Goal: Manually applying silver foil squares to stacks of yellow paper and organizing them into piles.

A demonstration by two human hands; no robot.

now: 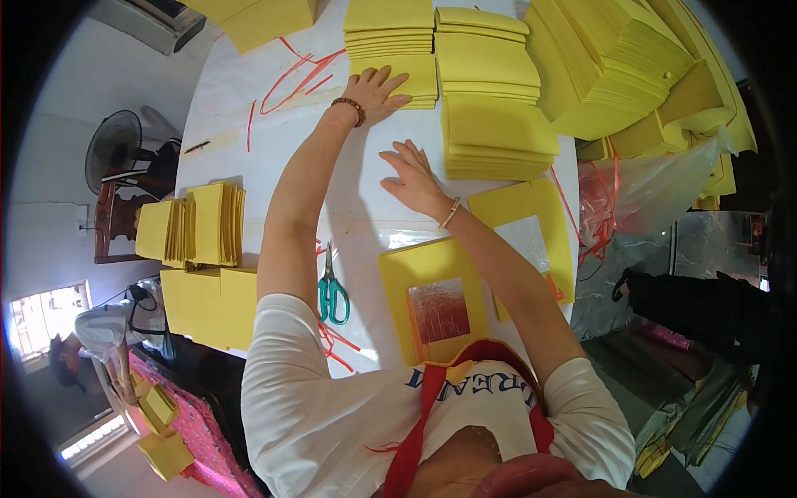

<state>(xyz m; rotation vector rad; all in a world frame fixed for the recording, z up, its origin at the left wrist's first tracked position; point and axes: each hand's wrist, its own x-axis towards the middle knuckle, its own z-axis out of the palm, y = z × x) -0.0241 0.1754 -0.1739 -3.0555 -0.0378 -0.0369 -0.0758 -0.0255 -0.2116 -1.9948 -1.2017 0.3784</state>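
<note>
**On the white table: yellow paper stacks, both hands out**

At the far end of the white table sit the stacks of yellow paper sheets, several piles side by side, stepped and fairly neat. I judge a good part of the sorting is done: those piles are squared up, more folded bundles stand on edge at the table's left side, and a big loose heap of yellow sheets at the far right looks not yet handled. Two sheets with a foil square in the middle lie flat close to my body, apart from the piles, so those are still to go.

My left hand lies flat with fingers spread, palm down, fingertips touching the near edge of the leftmost small stack. It pinches nothing. My right hand is also open, fingers loosely spread, resting on bare tabletop just beside the near-left corner of the closest stack; whether it touches the paper I cannot tell. Neither hand holds a sheet.

Further out: green-handled scissors lie between my arms near my body, red plastic strings are scattered on the table left of my left hand, and a clear plastic bag with more red string hangs at the right edge. A fan stands beyond the left side, and another person bends over yellow packets low at the left.
</note>
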